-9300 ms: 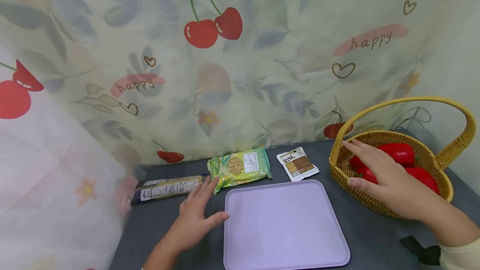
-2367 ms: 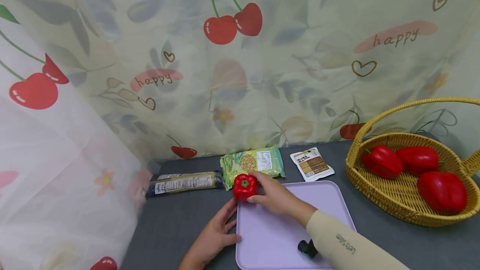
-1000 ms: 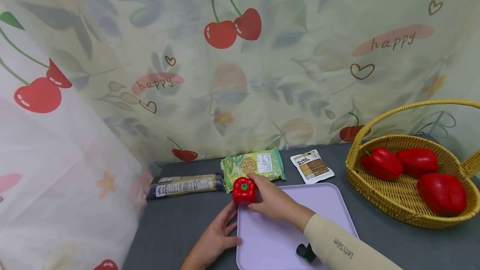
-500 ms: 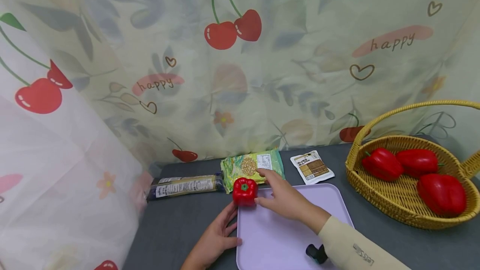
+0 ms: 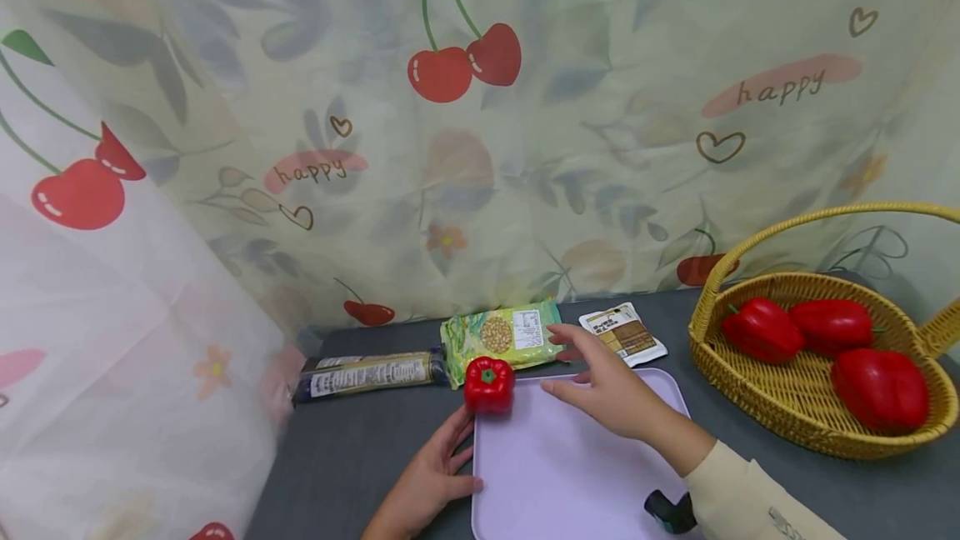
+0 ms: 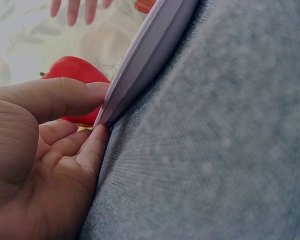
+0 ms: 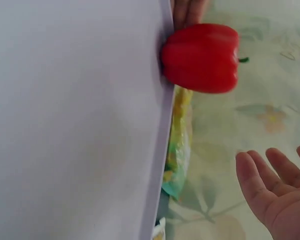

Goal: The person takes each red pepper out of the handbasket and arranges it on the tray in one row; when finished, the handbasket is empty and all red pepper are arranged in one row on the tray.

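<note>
A red bell pepper (image 5: 489, 386) stands stem up on the far left corner of the lilac tray (image 5: 562, 473). My left hand (image 5: 431, 473) rests along the tray's left edge, thumb and fingers spread apart and touching the rim. In the left wrist view, the thumb (image 6: 65, 97) and a fingertip meet that rim, with the pepper (image 6: 77, 70) behind. My right hand (image 5: 611, 382) hovers above the tray's far side, fingers loosely bent and holding nothing. The right wrist view shows its fingers (image 7: 252, 177) apart from the pepper (image 7: 202, 58).
A wicker basket (image 5: 772, 407) with a tall handle holds several red bell peppers (image 5: 881, 390) at the right. Behind the tray lie a green-yellow packet (image 5: 498, 336) and a small white-brown packet (image 5: 630, 332). Long dark packages (image 5: 371, 373) lie at the left, before a patterned curtain (image 5: 525, 190).
My right hand has let go of the red bell pepper and moved right, away from it. The pepper came from the basket and now stands on the tray corner. My left hand stays at the tray edge.
</note>
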`<state>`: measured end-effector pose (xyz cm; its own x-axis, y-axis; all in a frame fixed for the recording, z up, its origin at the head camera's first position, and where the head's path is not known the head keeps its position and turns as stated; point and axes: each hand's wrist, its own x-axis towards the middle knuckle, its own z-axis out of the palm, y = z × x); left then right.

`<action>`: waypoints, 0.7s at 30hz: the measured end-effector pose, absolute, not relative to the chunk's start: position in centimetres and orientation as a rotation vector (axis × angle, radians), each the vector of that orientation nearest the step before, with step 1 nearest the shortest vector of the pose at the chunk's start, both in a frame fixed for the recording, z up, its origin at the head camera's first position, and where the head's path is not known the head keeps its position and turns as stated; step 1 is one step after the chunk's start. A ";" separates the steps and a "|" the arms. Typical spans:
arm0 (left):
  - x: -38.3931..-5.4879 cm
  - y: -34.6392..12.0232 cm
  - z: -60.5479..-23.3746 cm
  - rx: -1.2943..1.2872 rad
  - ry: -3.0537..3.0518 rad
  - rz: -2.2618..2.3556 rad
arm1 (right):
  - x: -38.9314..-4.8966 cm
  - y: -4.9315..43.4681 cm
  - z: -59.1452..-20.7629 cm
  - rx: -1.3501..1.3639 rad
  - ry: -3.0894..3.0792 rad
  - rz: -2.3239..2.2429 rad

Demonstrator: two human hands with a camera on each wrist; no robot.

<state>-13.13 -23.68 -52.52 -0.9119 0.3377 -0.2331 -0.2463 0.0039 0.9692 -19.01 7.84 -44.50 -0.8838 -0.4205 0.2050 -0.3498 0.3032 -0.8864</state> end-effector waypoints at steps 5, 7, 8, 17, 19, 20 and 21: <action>-13.1 -23.7 -52.8 0.083 1.898 1.958 | -18.7 9.4 -44.0 -0.736 2.499 -1.711; -13.1 -23.7 -52.8 0.073 1.908 1.948 | -18.7 10.2 -43.8 -0.746 2.531 -1.715; -13.1 -23.7 -52.8 0.066 1.911 1.943 | -18.7 10.6 -43.7 -0.756 2.551 -1.716; -12.8 -23.8 -52.5 0.048 1.865 1.945 | -18.3 14.9 -41.9 -0.817 2.662 -1.782; -12.7 -23.8 -52.5 0.041 1.856 1.948 | -18.1 15.9 -41.4 -0.820 2.671 -1.807; -12.7 -23.8 -52.5 0.039 1.852 1.950 | -18.1 16.4 -41.2 -0.822 2.677 -1.819; -12.7 -23.9 -52.5 0.046 1.854 1.948 | -18.0 17.0 -41.0 -0.825 2.686 -1.823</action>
